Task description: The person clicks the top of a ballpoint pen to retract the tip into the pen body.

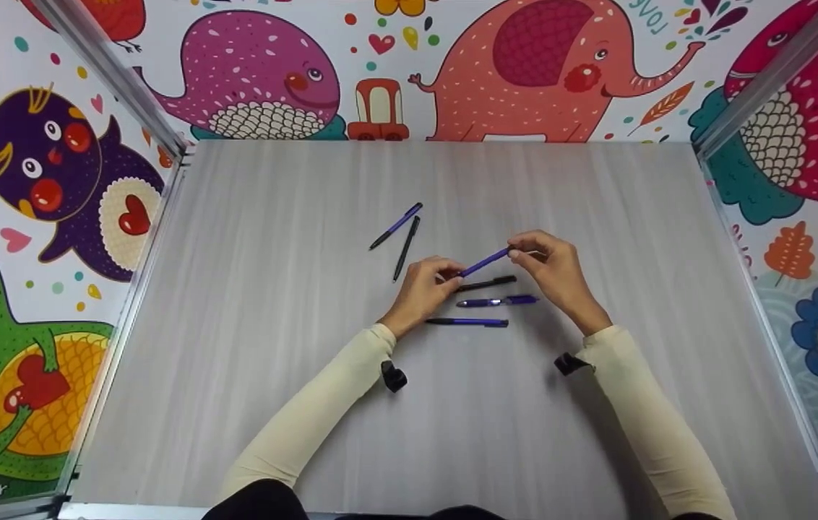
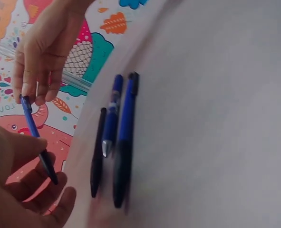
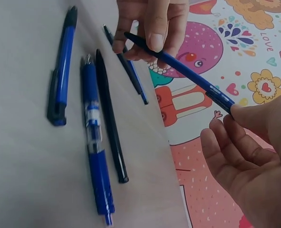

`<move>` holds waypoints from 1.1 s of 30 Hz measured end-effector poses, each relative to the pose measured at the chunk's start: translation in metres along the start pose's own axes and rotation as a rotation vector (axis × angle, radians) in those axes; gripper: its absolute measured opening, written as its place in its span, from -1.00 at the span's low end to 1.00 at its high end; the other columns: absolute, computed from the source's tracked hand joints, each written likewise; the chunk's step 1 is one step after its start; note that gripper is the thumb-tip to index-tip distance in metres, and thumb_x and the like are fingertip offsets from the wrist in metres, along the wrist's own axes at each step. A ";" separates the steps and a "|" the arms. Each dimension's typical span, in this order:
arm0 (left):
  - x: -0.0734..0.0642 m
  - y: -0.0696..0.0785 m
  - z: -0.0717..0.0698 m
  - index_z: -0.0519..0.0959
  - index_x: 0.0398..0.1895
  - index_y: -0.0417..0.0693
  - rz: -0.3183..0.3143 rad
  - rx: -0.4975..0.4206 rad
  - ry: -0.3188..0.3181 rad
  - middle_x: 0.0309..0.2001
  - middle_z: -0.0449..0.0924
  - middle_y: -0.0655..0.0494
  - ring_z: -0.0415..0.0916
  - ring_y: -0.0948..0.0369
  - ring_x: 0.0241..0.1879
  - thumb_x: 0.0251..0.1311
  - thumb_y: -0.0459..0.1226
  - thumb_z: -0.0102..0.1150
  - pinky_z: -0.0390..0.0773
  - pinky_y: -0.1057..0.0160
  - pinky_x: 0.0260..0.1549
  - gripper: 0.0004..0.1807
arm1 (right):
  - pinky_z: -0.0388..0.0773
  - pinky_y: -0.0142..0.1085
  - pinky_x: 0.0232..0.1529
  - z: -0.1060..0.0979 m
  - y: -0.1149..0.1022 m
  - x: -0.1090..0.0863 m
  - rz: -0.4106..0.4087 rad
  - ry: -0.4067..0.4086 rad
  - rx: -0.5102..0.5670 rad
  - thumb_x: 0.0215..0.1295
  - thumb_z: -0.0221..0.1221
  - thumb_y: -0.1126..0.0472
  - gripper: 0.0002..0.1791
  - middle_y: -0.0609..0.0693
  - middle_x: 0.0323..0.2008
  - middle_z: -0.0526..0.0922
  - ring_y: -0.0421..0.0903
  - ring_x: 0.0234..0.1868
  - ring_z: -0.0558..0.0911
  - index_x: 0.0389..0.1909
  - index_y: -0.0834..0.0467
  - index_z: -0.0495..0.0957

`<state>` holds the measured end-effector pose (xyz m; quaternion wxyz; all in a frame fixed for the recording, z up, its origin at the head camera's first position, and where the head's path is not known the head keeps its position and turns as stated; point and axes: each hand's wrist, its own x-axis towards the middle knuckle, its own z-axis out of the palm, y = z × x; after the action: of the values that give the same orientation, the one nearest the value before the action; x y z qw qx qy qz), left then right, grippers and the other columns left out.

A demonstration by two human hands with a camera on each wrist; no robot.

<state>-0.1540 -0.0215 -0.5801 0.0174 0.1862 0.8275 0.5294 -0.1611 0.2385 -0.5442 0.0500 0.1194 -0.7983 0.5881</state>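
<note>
Between the two hands, raised off the table, is a blue pen (image 1: 486,262) with a black grip section. My left hand (image 1: 425,289) pinches its dark tip end, while my right hand (image 1: 550,266) pinches the clip end between thumb and fingers. Below it on the table lie a black pen (image 1: 488,283), a blue pen with a clear middle (image 2: 112,111), and a blue pen with a black grip (image 3: 64,71). The left hand covers the near end of the black pen in the head view.
Farther left on the table (image 1: 272,325) lie another blue and black pen (image 1: 396,226) and a black pen (image 1: 406,248), side by side at a slant. Metal frame rails and printed cartoon walls bound the table at the back and both sides.
</note>
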 end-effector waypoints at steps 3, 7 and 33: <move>0.001 -0.012 0.003 0.83 0.00 -0.19 0.072 0.094 0.029 -0.09 0.81 0.01 0.69 0.12 -0.04 0.43 -0.39 0.43 0.66 0.12 0.08 -0.84 | 0.66 -0.49 0.02 -0.002 0.004 -0.001 0.013 -0.012 -0.072 0.47 0.37 0.45 -0.84 0.21 -0.04 0.81 0.02 -0.03 0.76 0.00 0.33 0.79; 0.002 -0.016 0.004 0.82 0.01 -0.18 0.108 0.190 0.028 -0.05 0.80 0.01 0.67 0.09 0.02 0.46 -0.35 0.41 0.62 0.06 0.14 -0.85 | 0.62 -0.49 0.04 -0.004 0.011 -0.002 0.023 -0.023 -0.163 0.47 0.38 0.44 -0.83 0.17 -0.05 0.82 0.09 0.00 0.76 0.01 0.35 0.78; 0.011 -0.034 0.013 0.82 -0.09 -0.14 0.321 0.475 0.019 -0.06 0.78 0.02 0.56 -0.01 0.13 0.42 -0.33 0.43 0.61 -0.14 0.01 -0.90 | 0.52 -0.45 -0.11 -0.011 0.049 -0.012 0.016 -0.058 -0.266 0.42 0.42 0.44 -0.89 0.14 -0.05 0.71 -0.01 -0.12 0.65 -0.10 0.28 0.82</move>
<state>-0.1709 -0.0189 -0.6139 -0.1185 0.3085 0.8885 0.3185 -0.1625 0.2641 -0.5891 0.0378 0.1224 -0.8713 0.4738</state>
